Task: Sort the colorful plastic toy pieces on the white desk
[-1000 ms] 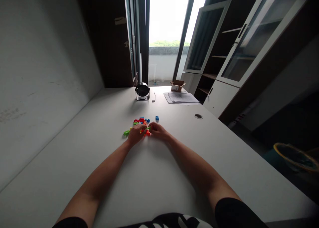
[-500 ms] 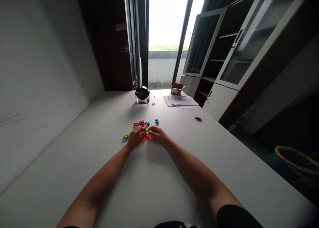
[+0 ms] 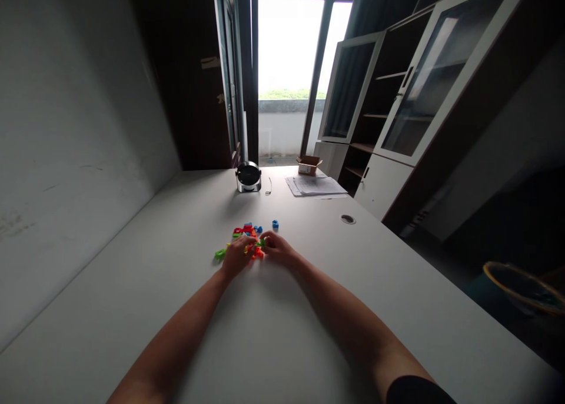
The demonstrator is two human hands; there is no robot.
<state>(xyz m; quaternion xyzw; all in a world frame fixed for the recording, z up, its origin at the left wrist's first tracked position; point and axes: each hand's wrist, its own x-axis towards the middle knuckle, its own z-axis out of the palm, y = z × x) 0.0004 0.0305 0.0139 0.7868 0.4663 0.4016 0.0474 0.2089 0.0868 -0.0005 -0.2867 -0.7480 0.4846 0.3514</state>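
Over a small pile of colourful plastic pieces, my two hands meet at the fingertips. My right hand (image 3: 279,249) pinches a small green plastic piece (image 3: 262,242). My left hand (image 3: 237,257) is closed at the other side of it, fingertips on the same piece. Its exact shape is too small to make out. Red pieces (image 3: 258,254) lie just below, between the hands. Behind my left hand are more red pieces (image 3: 248,230) and a blue one (image 3: 258,229). A green piece (image 3: 220,254) lies left of that hand, and a lone blue piece (image 3: 275,224) sits beyond my right hand.
The white table (image 3: 273,333) runs up to a wall at the left. Farther back stand a round black device (image 3: 248,176) on a stand, papers (image 3: 315,186) and an open cardboard box (image 3: 308,165). A cable hole (image 3: 348,219) lies at the right.
The view has tilted up a little, so everything sits lower in the picture. More of the green piece shows at my right fingertips. Both hands stay over the pile.
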